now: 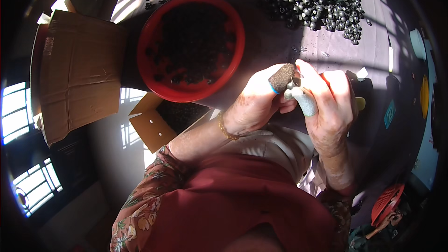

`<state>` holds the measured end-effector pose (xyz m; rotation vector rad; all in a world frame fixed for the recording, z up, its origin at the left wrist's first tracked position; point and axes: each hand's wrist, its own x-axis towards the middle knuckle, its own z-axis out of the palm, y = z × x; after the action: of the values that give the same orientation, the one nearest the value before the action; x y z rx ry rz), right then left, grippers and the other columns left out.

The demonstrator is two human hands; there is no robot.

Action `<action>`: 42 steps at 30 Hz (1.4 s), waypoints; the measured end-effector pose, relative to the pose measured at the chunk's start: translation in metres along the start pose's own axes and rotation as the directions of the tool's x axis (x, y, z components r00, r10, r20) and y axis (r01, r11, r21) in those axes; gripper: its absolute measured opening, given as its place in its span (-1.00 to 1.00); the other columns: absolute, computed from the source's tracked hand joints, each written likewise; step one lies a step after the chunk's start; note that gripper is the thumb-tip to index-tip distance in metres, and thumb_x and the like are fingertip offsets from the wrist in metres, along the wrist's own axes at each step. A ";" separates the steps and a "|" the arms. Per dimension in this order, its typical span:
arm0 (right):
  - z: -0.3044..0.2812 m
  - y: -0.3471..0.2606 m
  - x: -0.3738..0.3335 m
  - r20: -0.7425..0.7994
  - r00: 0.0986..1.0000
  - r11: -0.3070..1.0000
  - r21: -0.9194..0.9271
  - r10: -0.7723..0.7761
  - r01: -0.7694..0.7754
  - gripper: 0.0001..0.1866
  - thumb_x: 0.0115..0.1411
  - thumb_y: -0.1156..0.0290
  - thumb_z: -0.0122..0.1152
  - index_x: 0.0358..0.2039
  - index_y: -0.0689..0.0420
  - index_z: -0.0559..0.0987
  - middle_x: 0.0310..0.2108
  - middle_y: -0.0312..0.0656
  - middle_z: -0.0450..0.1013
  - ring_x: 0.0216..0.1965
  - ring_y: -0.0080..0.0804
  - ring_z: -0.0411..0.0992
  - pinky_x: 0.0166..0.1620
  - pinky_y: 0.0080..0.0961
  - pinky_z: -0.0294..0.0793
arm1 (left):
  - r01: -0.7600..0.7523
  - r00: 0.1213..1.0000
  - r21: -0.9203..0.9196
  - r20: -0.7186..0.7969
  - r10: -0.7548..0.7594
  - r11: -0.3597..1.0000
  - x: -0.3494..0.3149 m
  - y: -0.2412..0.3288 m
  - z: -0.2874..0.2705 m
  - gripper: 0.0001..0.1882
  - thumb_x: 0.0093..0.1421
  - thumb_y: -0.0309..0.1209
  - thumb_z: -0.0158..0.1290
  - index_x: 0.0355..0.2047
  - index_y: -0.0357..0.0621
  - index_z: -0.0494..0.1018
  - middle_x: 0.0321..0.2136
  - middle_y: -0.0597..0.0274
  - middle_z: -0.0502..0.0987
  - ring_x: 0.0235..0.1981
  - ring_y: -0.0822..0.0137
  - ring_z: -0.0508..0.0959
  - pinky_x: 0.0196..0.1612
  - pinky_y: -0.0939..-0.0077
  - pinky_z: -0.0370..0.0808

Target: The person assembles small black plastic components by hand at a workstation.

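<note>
My left hand [254,100] is closed, its thumb in a brown finger cover with a blue edge, pinching a small grey rounded part [290,85]. Right against it, my right hand [332,107] is closed too, with a pale grey cover on its thumb. A thin metallic edge shows between the fingertips. From behind the right palm sticks out a yellowish handle end [360,103], apparently of a slim tool in that hand; its middle is hidden by the fingers. Both hands meet above the table's near edge, in front of my body.
A red basin [145,72] of small black parts stands to the left. At the far right lies a spread pile of grey ring-like parts [322,0]. Cardboard boxes [84,65] stand left, one open with dark parts inside. A red strainer [387,205] is at the lower right.
</note>
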<state>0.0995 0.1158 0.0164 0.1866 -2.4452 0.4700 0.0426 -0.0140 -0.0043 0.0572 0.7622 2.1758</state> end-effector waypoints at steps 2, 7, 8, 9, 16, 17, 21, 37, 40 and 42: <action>0.001 0.002 0.001 -0.013 0.999 0.995 0.092 0.033 -0.032 -0.70 0.05 0.27 0.23 -0.22 0.14 0.54 -0.47 -0.22 0.32 -0.51 -0.31 0.36 -0.45 -0.46 0.38 | 0.000 1.000 -0.023 0.019 0.001 1.000 0.000 0.000 -0.001 -0.76 0.27 -0.25 -0.13 -0.40 -0.17 0.34 -0.65 0.40 0.19 -0.63 0.54 0.15 -0.58 0.63 0.14; -0.007 0.004 -0.007 0.168 0.866 0.640 0.611 0.471 -0.467 -0.73 0.27 0.38 -0.08 -0.23 0.37 0.42 -0.51 -0.24 0.38 -0.59 -0.66 0.25 -0.50 -0.70 0.23 | 0.041 0.980 0.000 0.193 -0.040 0.999 0.007 0.001 -0.018 -0.67 0.28 -0.11 -0.20 -0.42 -0.12 0.23 -0.62 0.35 0.16 -0.62 0.48 0.12 -0.57 0.59 0.11; -0.010 0.005 -0.004 0.168 0.864 0.639 0.609 0.475 -0.470 -0.73 0.27 0.38 -0.08 -0.23 0.37 0.42 -0.51 -0.24 0.38 -0.59 -0.66 0.25 -0.50 -0.70 0.23 | 0.045 0.980 -0.001 0.194 -0.044 0.999 0.007 0.000 -0.018 -0.67 0.28 -0.11 -0.20 -0.42 -0.12 0.23 -0.62 0.35 0.16 -0.62 0.48 0.12 -0.57 0.59 0.11; -0.012 0.006 0.000 0.270 0.841 0.620 0.577 0.469 -0.531 -0.71 0.28 0.33 -0.09 -0.28 0.36 0.42 -0.54 -0.26 0.36 -0.59 -0.66 0.23 -0.51 -0.71 0.22 | 0.056 0.980 0.022 0.190 -0.059 0.998 0.007 -0.001 -0.018 -0.67 0.27 -0.10 -0.19 -0.41 -0.12 0.23 -0.62 0.35 0.17 -0.62 0.48 0.12 -0.57 0.59 0.11; -0.009 -0.001 0.017 0.392 0.834 0.721 0.433 0.389 -0.541 -0.63 0.21 0.20 0.05 -0.54 0.27 0.39 -0.68 -0.30 0.29 -0.67 -0.58 0.23 -0.54 -0.60 0.23 | 0.015 1.000 0.141 0.010 -0.017 0.990 -0.001 -0.001 -0.009 -0.64 0.22 -0.11 -0.12 -0.20 -0.17 0.32 -0.43 0.29 0.40 -0.47 0.46 0.38 -0.48 0.62 0.30; -0.007 -0.002 0.016 0.364 0.862 0.814 0.336 0.352 -0.474 -0.63 0.13 0.19 0.15 -0.56 0.27 0.41 -0.68 -0.27 0.29 -0.67 -0.52 0.24 -0.54 -0.58 0.25 | 0.018 1.000 0.140 0.010 -0.019 0.990 0.000 0.000 -0.012 -0.64 0.22 -0.11 -0.12 -0.20 -0.17 0.32 -0.43 0.29 0.40 -0.47 0.46 0.38 -0.48 0.62 0.30; -0.006 0.000 0.015 0.391 0.860 0.895 0.165 0.327 -0.415 -0.64 -0.10 0.15 0.36 -0.59 0.22 0.52 -0.66 -0.23 0.33 -0.63 -0.38 0.33 -0.50 -0.50 0.30 | 0.065 0.998 0.141 -0.007 -0.065 0.988 0.003 0.002 -0.008 -0.77 0.23 -0.25 -0.11 -0.27 -0.17 0.34 -0.46 0.33 0.39 -0.50 0.54 0.32 -0.52 0.66 0.26; -0.006 0.001 0.013 0.390 0.855 0.891 0.155 0.341 -0.426 -0.67 -0.14 0.16 0.35 -0.65 0.19 0.54 -0.66 -0.23 0.34 -0.64 -0.32 0.32 -0.52 -0.46 0.27 | 0.089 0.995 0.108 -0.047 -0.084 0.990 0.004 0.000 -0.007 -0.84 0.22 -0.36 -0.11 -0.40 -0.20 0.38 -0.57 0.38 0.33 -0.64 0.62 0.20 -0.62 0.69 0.15; -0.006 0.001 0.011 0.391 0.865 0.898 0.174 0.313 -0.404 -0.68 -0.13 0.17 0.36 -0.65 0.19 0.54 -0.66 -0.21 0.34 -0.64 -0.30 0.31 -0.53 -0.45 0.27 | 0.056 0.998 0.107 0.003 -0.056 0.993 0.004 -0.001 -0.009 -0.84 0.21 -0.36 -0.10 -0.39 -0.20 0.38 -0.57 0.38 0.34 -0.63 0.61 0.20 -0.61 0.70 0.16; -0.007 0.002 0.011 0.407 0.857 0.900 0.158 0.316 -0.407 -0.68 -0.12 0.17 0.35 -0.65 0.19 0.54 -0.66 -0.21 0.35 -0.64 -0.29 0.32 -0.52 -0.45 0.28 | 0.063 0.998 0.109 0.019 -0.065 0.992 0.004 -0.001 -0.012 -0.83 0.21 -0.36 -0.10 -0.38 -0.20 0.38 -0.56 0.37 0.35 -0.63 0.61 0.22 -0.61 0.70 0.16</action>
<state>0.0941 0.1197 0.0276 -0.1080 -2.8030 0.9794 0.0376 -0.0166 -0.0156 0.1111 0.8582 2.0687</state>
